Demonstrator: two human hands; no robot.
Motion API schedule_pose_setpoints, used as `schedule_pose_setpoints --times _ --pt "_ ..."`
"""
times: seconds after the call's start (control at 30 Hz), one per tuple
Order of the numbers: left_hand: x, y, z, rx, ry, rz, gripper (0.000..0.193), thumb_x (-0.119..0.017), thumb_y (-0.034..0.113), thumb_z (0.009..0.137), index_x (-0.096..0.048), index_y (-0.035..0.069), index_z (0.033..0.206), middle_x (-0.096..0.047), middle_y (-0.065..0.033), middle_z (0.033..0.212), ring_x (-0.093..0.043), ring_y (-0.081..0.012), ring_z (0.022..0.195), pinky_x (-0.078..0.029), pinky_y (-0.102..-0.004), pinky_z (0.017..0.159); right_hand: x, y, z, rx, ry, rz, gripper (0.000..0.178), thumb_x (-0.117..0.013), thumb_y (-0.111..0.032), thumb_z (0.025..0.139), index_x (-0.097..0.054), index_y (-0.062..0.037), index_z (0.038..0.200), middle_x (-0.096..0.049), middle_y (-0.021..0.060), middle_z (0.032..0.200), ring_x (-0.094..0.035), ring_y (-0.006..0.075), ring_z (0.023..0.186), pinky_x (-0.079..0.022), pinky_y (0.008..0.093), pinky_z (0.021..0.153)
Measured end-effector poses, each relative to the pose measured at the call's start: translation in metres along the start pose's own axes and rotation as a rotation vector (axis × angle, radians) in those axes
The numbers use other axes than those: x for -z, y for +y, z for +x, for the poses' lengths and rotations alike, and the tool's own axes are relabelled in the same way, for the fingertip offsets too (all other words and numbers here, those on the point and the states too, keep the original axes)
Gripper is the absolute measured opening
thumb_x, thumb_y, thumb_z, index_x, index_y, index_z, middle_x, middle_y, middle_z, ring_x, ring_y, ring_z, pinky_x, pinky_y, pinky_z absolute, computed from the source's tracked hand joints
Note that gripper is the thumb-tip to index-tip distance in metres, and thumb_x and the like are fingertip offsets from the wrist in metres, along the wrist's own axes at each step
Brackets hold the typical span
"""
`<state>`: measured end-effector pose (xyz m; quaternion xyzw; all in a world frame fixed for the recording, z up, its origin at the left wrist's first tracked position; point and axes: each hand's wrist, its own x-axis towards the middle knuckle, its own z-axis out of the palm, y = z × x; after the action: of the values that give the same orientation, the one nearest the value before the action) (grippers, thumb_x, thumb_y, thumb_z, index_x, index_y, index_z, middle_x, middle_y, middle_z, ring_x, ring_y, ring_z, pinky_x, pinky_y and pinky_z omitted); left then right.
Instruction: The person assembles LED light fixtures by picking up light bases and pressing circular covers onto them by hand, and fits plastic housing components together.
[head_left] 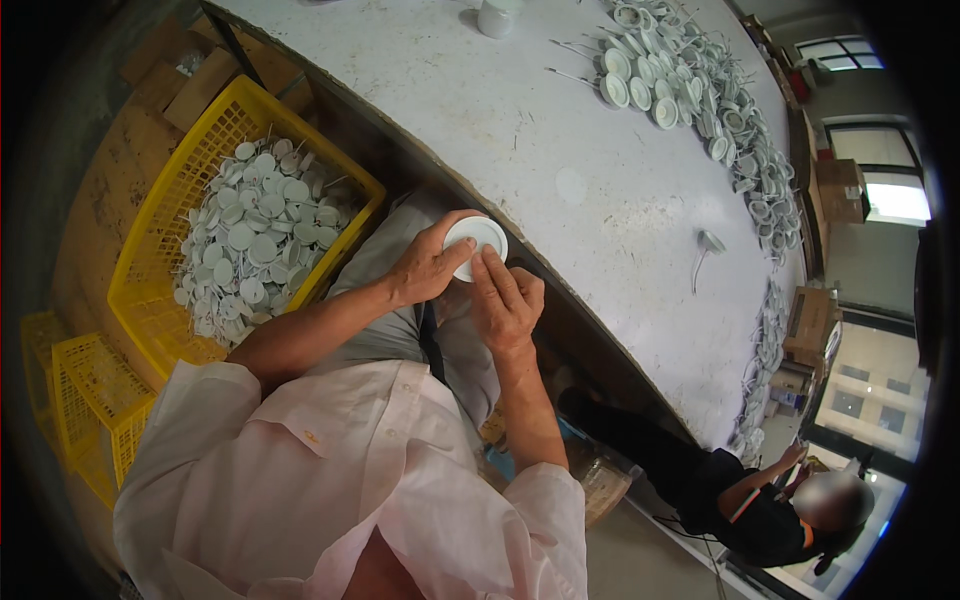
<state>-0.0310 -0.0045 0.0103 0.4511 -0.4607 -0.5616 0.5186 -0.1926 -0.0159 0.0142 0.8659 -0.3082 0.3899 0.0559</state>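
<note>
Both my hands hold a white round disc-shaped piece with a raised rim [480,228], over my lap beside the table edge. My left hand [432,262] grips its left side, thumb lying across the face. From the lower right, my right hand [508,300] has its fingertips pressed on the same piece. Its underside is hidden. To the left, a yellow plastic crate [150,335] is heaped with similar white round pieces [255,230], several with thin wires or stems showing.
A white table [590,200] slants across the view, with a long heap of white round pieces [665,75] along its far side. One wired piece [712,240] lies apart. A white container [498,17] stands far off. Another person [750,510] works at right. More yellow crates [100,390] sit lower left.
</note>
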Motion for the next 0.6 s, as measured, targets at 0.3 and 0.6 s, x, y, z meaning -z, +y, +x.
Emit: schedule_pose_setpoints --times 0.3,0.6 --pt "-0.006 -0.008 0.008 0.105 0.025 -0.028 0.037 -0.056 0.012 0.088 -0.048 0.000 0.123 -0.060 -0.0120 0.107 -0.058 -0.0177 0.098 -0.049 -0.0292 0.084 0.004 0.008 -0.001 0.001 -0.013 0.087 0.031 -0.072 -0.005 0.066 -0.068 -0.0084 0.096 -0.064 0.0018 0.104 -0.055 0.0180 0.077 -0.044 0.0302 0.065" --pt "0.095 -0.060 -0.017 0.298 0.532 -0.213 0.029 -0.055 0.020 0.092 -0.058 0.000 0.113 -0.062 -0.0056 0.103 -0.058 -0.0117 0.093 -0.047 -0.0259 0.082 0.041 0.170 -0.013 -0.388 0.140 -0.275 0.028 -0.067 -0.002 0.073 -0.063 -0.0044 0.102 -0.064 0.0140 0.101 -0.059 0.0302 0.090 -0.047 0.0391 0.077"
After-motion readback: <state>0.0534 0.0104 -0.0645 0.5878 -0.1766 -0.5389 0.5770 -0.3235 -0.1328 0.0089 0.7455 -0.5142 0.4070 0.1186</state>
